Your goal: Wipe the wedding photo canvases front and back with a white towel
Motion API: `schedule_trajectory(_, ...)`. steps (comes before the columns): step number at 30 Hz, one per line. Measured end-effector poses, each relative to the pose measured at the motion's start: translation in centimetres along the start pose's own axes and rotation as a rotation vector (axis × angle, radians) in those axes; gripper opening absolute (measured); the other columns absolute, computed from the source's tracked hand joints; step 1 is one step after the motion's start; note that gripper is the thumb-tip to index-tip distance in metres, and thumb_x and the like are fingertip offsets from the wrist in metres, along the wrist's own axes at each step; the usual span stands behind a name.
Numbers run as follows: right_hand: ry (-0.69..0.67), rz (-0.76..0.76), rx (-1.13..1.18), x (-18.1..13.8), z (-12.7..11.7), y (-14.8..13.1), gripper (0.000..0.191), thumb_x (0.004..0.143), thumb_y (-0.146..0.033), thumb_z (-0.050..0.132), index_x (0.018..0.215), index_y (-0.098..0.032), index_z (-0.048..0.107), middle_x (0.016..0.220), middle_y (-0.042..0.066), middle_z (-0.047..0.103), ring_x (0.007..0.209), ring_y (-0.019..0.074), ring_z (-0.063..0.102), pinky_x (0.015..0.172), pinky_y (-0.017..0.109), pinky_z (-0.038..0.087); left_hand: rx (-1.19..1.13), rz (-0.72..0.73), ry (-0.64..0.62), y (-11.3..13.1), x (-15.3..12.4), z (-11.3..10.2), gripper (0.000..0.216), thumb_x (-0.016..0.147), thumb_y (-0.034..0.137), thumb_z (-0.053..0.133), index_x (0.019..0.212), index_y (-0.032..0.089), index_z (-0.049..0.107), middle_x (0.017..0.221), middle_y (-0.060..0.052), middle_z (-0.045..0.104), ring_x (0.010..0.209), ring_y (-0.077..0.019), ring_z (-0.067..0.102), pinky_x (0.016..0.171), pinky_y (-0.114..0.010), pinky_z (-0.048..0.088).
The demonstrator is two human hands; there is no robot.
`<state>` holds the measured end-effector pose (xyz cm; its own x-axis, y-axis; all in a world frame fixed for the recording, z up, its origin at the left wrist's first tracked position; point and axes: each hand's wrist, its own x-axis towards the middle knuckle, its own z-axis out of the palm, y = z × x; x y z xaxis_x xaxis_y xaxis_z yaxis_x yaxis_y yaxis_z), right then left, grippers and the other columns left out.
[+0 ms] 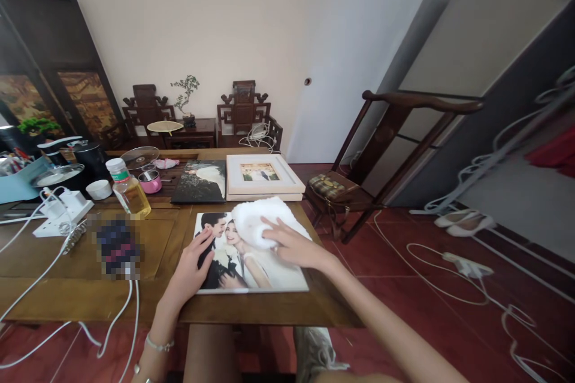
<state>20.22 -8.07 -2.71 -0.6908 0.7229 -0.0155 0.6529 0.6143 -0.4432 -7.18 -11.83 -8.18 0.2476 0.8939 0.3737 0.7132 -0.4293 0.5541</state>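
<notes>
A glossy wedding photo panel lies flat on the wooden table in front of me. My left hand rests on its left edge, fingers stretched out and thumb apart, holding nothing. A fluffy white cloth covers the panel's upper right part and reaches past its top edge. My right hand is on a bunched part of this cloth, with the fingertips pressing on it over the picture. The palm side of that hand is hidden.
Behind the panel lie a stack of framed photos and a dark photo panel. To the left stand an oil bottle, a pink cup, a white power strip and trailing cables. A wooden chair holds a plaid bag.
</notes>
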Motion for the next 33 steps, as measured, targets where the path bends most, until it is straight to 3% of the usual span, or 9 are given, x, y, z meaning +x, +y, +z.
schedule_trajectory(4, 0.190, 0.041, -0.108, 2.4, 1.8, 0.2, 0.044, 0.064, 0.000, 0.039, 0.102, -0.014, 0.057, 0.131, 0.014, 0.050, 0.137, 0.0237, 0.016, 0.110, 0.050, 0.009, -0.017, -0.010, 0.005, 0.0, 0.0, 0.0, 0.039, 0.089, 0.029, 0.043, 0.126, 0.021, 0.051, 0.138, -0.008, 0.046, 0.129, -0.0216, 0.040, 0.107, -0.043, 0.033)
schedule_trajectory(6, 0.206, 0.022, -0.139, 2.0, 2.5, -1.1, 0.044, 0.062, -0.001, 0.040, 0.100, -0.014, 0.059, 0.129, 0.014, 0.052, 0.137, 0.0257, 0.015, 0.109, 0.052, 0.009, -0.024, -0.021, 0.001, 0.1, 0.0, 0.0, 0.039, 0.089, 0.029, 0.042, 0.127, 0.020, 0.051, 0.138, -0.008, 0.045, 0.129, -0.0212, 0.039, 0.108, -0.042, 0.032)
schedule_trajectory(9, 0.115, -0.076, -0.107, -0.1, 2.5, -3.7, 0.041, 0.062, -0.001, 0.041, 0.094, -0.016, 0.061, 0.130, 0.012, 0.052, 0.136, 0.0261, 0.018, 0.109, 0.052, 0.010, -0.036, -0.032, -0.003, 0.2, 0.0, -0.1, 0.041, 0.089, 0.029, 0.043, 0.128, 0.019, 0.050, 0.139, -0.008, 0.045, 0.130, -0.0206, 0.039, 0.109, -0.042, 0.030)
schedule_trajectory(13, -0.133, -0.221, 0.008, -3.7, 0.9, -6.2, 0.041, 0.061, 0.000, 0.040, 0.090, -0.018, 0.062, 0.131, 0.011, 0.051, 0.136, 0.0190, 0.022, 0.112, 0.044, 0.011, -0.051, -0.022, -0.023, 0.2, 0.0, -0.1, 0.041, 0.090, 0.027, 0.041, 0.130, 0.019, 0.047, 0.141, -0.008, 0.041, 0.132, -0.0206, 0.035, 0.109, -0.043, 0.028)
schedule_trajectory(17, -0.305, -0.202, 0.171, -5.4, -1.1, -5.1, 0.049, 0.057, 0.003, 0.035, 0.091, -0.022, 0.061, 0.124, 0.002, 0.058, 0.135, 0.0149, 0.023, 0.113, 0.039, 0.014, -0.049, -0.018, -0.021, 0.2, -0.1, -0.1, 0.042, 0.090, 0.027, 0.041, 0.131, 0.022, 0.046, 0.141, -0.007, 0.042, 0.132, -0.0210, 0.035, 0.109, -0.045, 0.029)
schedule_trajectory(20, -0.232, -0.095, 0.180, -4.0, -1.6, -2.2, 0.042, 0.061, 0.002, 0.035, 0.088, -0.020, 0.060, 0.116, 0.001, 0.061, 0.135, 0.0176, 0.023, 0.112, 0.040, 0.015, -0.034, -0.035, -0.025, 0.2, -0.1, 0.0, 0.040, 0.090, 0.028, 0.040, 0.129, 0.021, 0.048, 0.140, -0.008, 0.042, 0.131, -0.0206, 0.036, 0.109, -0.044, 0.029)
schedule_trajectory(24, 0.008, 0.018, 0.030, 0.2, -0.3, 0.2, 0.029, 0.072, -0.005, 0.040, 0.093, -0.017, 0.057, 0.122, 0.008, 0.056, 0.137, 0.0227, 0.018, 0.111, 0.047, 0.014, -0.032, -0.026, -0.011, 0.2, -0.1, 0.0, 0.040, 0.090, 0.028, 0.041, 0.128, 0.022, 0.049, 0.139, -0.007, 0.044, 0.130, -0.0203, 0.037, 0.109, -0.043, 0.030)
schedule_trajectory(28, 0.150, 0.039, -0.148, 3.4, 1.8, -1.9, 0.029, 0.076, -0.007, 0.041, 0.099, -0.015, 0.057, 0.133, 0.013, 0.047, 0.137, 0.0289, 0.013, 0.106, 0.057, 0.010, -0.039, -0.016, 0.002, 0.1, -0.1, 0.0, 0.040, 0.090, 0.029, 0.042, 0.128, 0.023, 0.049, 0.138, -0.006, 0.046, 0.130, -0.0210, 0.039, 0.108, -0.043, 0.031)
schedule_trajectory(33, 0.058, -0.074, -0.210, 1.4, 1.8, -6.8, 0.034, 0.076, -0.008, 0.043, 0.105, -0.017, 0.058, 0.135, 0.012, 0.046, 0.131, 0.0354, 0.025, 0.101, 0.060, 0.019, -0.055, -0.024, 0.002, 0.2, 0.0, -0.1, 0.040, 0.089, 0.029, 0.042, 0.128, 0.021, 0.050, 0.138, -0.007, 0.045, 0.130, -0.0206, 0.039, 0.109, -0.042, 0.031)
